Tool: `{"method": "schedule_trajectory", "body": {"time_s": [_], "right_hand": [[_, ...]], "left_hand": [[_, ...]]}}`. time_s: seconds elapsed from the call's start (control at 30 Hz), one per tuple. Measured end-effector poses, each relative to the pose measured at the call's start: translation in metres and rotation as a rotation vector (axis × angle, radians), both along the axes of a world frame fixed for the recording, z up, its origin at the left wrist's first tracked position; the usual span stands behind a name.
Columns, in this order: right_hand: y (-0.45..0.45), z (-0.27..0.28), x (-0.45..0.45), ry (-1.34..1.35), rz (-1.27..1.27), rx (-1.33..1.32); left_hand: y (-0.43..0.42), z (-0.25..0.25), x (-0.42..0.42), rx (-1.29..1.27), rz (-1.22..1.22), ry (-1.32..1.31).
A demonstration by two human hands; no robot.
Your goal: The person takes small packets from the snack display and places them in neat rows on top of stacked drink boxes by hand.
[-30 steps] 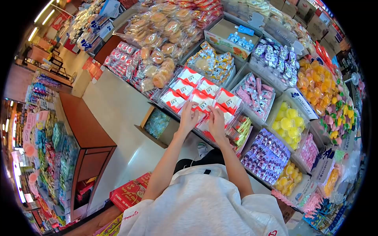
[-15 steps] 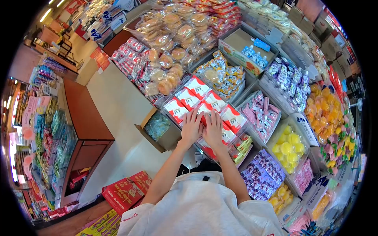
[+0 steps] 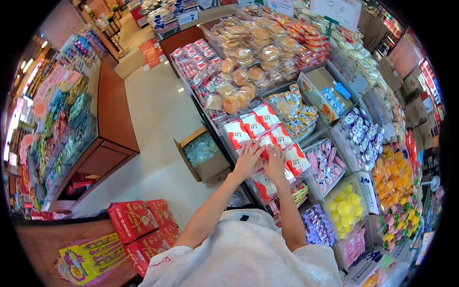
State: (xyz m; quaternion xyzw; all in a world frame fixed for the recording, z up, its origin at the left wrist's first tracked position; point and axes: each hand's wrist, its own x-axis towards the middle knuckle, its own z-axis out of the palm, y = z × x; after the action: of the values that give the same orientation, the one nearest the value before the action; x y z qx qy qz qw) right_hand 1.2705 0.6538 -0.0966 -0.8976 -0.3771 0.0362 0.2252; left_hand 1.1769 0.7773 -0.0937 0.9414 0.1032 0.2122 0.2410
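Observation:
Rows of red and white square packets (image 3: pixel 237 133) lie in a display bin in the middle of the view. My left hand (image 3: pixel 247 160) rests on the packets near the middle of the bin, fingers stretched forward and slightly apart. Close beside it, my right hand (image 3: pixel 274 165) also lies on the packets with its fingers extended. The hands nearly touch, and part of a red packet shows between them. The packets directly under my palms are hidden. More red and white packets (image 3: pixel 297 160) show to the right of my right hand.
Wrapped round cakes (image 3: pixel 260 52) are heaped beyond the bin. Yellow sweets (image 3: pixel 345 210) and pink packets (image 3: pixel 326 165) fill bins on the right. An open cardboard box (image 3: pixel 210 165) stands on the floor at left, with red cartons (image 3: pixel 131 220) nearer me.
My view has turned, so the bins appear further right and lower. Both hands stay on the packets, with small shifts of the fingers.

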Motion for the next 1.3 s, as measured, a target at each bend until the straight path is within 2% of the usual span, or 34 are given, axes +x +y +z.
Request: {"method": "schedule_trajectory", "body": {"time_s": [0.07, 0.17, 0.2, 0.23, 0.3, 0.4, 0.5, 0.6, 0.77, 1.0, 1.3], "right_hand": [[-0.002, -0.005, -0.002, -0.041, 0.020, 0.128], [-0.006, 0.019, -0.033, -0.163, 0.067, 0.332], [-0.007, 0.032, -0.050, -0.026, 0.087, 0.347], [-0.007, 0.041, -0.066, 0.036, 0.169, 0.436], [-0.006, 0.050, -0.104, 0.070, 0.276, 0.444], [-0.008, 0.058, -0.159, 0.270, 0.475, 0.439], [-0.017, 0.059, -0.208, 0.415, 0.645, 0.341], [-0.029, 0.056, -0.245, 0.582, 0.818, 0.260], [-0.052, 0.046, -0.295, 0.692, 1.089, 0.093], [-0.082, 0.049, -0.355, 0.773, 1.242, -0.006], [-0.117, 0.029, -0.444, 0.881, 1.435, -0.243]], "left_hand": [[-0.006, 0.017, -0.027, -0.117, 0.026, -0.094], [-0.015, 0.016, -0.085, -0.243, 0.160, -0.231], [-0.019, 0.018, -0.107, -0.300, 0.233, -0.232], [-0.023, 0.022, -0.131, -0.343, 0.306, -0.230], [-0.030, 0.009, -0.172, -0.399, 0.452, -0.283], [-0.050, 0.007, -0.230, -0.422, 0.641, -0.320], [-0.080, 0.011, -0.276, -0.572, 0.781, -0.376], [-0.110, 0.016, -0.320, -0.646, 0.746, -0.374], [-0.160, 0.020, -0.372, -0.610, 0.762, -0.328], [-0.219, 0.030, -0.433, -0.522, 0.918, -0.373], [-0.305, 0.017, -0.511, -0.490, 1.171, -0.498]]}}
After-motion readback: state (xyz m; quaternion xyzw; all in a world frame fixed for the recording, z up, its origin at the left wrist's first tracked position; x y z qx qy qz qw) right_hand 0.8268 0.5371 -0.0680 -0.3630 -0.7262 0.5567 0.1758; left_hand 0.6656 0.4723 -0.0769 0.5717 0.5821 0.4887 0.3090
